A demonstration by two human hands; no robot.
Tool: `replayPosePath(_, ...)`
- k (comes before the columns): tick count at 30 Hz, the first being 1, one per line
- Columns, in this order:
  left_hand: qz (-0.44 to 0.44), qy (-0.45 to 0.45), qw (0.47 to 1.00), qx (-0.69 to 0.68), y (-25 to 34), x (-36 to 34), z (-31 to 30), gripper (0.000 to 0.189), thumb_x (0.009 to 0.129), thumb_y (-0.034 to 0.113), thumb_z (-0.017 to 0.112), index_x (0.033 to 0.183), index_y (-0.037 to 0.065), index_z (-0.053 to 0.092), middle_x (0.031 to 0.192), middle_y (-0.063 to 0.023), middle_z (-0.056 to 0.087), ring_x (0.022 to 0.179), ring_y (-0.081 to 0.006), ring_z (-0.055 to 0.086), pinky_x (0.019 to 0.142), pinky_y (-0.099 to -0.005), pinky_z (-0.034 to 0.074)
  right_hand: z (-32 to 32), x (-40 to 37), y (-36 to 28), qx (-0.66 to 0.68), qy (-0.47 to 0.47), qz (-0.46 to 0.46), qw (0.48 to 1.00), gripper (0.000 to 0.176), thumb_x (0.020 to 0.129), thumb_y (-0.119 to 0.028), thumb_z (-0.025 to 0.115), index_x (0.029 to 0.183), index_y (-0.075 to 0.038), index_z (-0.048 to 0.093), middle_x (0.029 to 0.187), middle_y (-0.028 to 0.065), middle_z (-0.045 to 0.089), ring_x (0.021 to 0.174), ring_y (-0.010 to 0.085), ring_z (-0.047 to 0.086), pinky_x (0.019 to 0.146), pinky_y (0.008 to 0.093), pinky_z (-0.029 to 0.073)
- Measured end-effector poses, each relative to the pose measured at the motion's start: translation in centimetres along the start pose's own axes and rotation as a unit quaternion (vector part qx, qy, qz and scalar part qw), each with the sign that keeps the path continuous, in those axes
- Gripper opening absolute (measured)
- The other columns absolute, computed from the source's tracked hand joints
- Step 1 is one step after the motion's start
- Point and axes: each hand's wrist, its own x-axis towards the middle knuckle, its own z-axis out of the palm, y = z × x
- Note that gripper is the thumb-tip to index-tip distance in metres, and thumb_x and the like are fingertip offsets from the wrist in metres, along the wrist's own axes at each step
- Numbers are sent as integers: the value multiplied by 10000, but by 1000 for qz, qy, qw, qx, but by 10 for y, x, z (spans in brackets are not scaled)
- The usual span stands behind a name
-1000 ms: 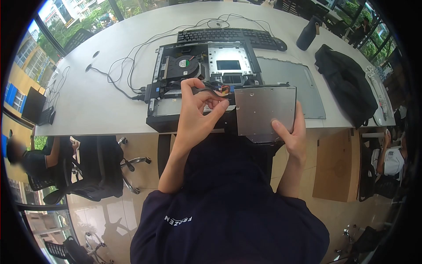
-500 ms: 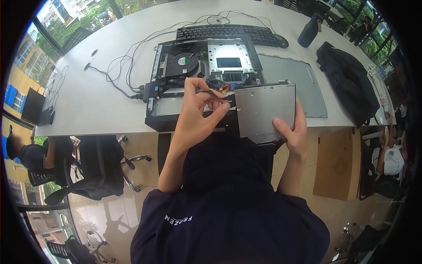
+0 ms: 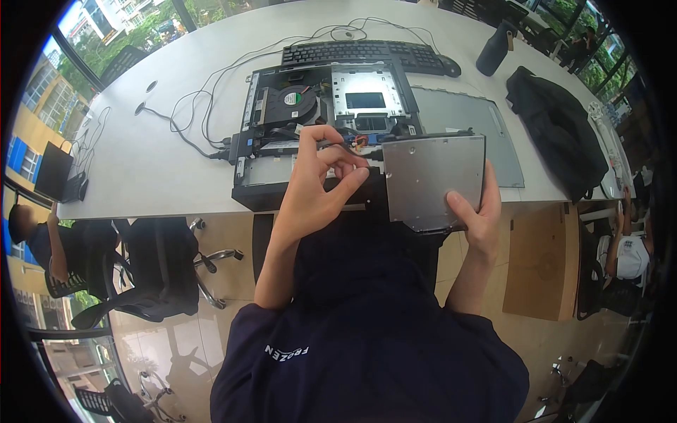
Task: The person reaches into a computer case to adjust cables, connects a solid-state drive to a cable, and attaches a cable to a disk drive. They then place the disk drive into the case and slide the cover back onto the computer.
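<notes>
My right hand (image 3: 479, 215) grips a flat silver optical drive (image 3: 436, 180) by its right edge, thumb on top and fingers underneath. The drive is held over the table's front edge, just right of the opened desktop computer (image 3: 264, 169). At the drive's left edge, my left hand (image 3: 324, 173) is closed in a pinch on a thin black cable (image 3: 352, 150), whose dark end lies right at the drive. Part of the cable is hidden behind the fingers. Inside the case are a black fan (image 3: 293, 103), a silver metal bracket (image 3: 367, 77) and coloured wires (image 3: 361, 141).
Behind the computer lie a black keyboard (image 3: 352, 51) and a mouse (image 3: 450, 66). A grey cover panel (image 3: 469, 120) rests at the right, beside a black bag (image 3: 553, 130) and a dark bottle (image 3: 496, 49). Cords (image 3: 176, 123) cross the table's left side. A person (image 3: 63, 243) sits at far left.
My right hand has shifted slightly right with the optical drive. The left hand has hardly moved, and the gap between its fingertips and the drive has widened a little.
</notes>
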Motion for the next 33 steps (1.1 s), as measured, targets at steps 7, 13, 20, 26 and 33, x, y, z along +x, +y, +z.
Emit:
replayPosePath(7, -4, 12, 992, -126, 9, 1, -2, 560, 932, -52, 665, 1389, -14, 344, 1088, -139, 643, 997, -135, 584, 932, -286, 468, 3, 4, 4, 52, 27, 20, 998, 616, 882, -148, 729, 1405, 58, 478, 1233, 144, 632, 1141, 200, 598, 1018, 328, 446)
replayPosePath(13, 27, -1, 993, -116, 11, 1, -2, 593, 894, -72, 694, 1399, -15, 387, 1116, -136, 631, 994, -135, 576, 921, -297, 468, 2, 5, 7, 66, 24, 29, 997, 612, 883, -143, 729, 1405, 56, 478, 1232, 144, 635, 1141, 198, 601, 1018, 326, 448)
replayPosePath(20, 44, 22, 994, -95, 4, 1, -1, 513, 868, -98, 713, 1291, 16, 446, 1084, -120, 637, 974, -134, 584, 916, -295, 475, 4, 8, 6, 67, 28, 33, 997, 585, 883, -138, 725, 1386, 51, 492, 1213, 140, 641, 1120, 192, 607, 1010, 322, 452)
replayPosePath(26, 39, 36, 995, -80, 6, -1, 2, 353, 879, -104, 708, 1151, 13, 515, 1082, -107, 642, 968, -123, 593, 908, -276, 487, 0, 8, 10, 64, 18, 26, 997, 573, 880, -133, 725, 1376, 49, 502, 1207, 139, 644, 1113, 191, 610, 1004, 321, 456)
replayPosePath(33, 39, 60, 995, 66, 3, -2, 8, 251, 882, -80, 734, 1118, -54, 651, 1075, -97, 674, 928, -108, 632, 886, -251, 510, -2, 11, 13, 80, 27, 37, 996, 577, 880, -138, 728, 1376, 50, 502, 1217, 141, 639, 1117, 197, 608, 1003, 323, 456)
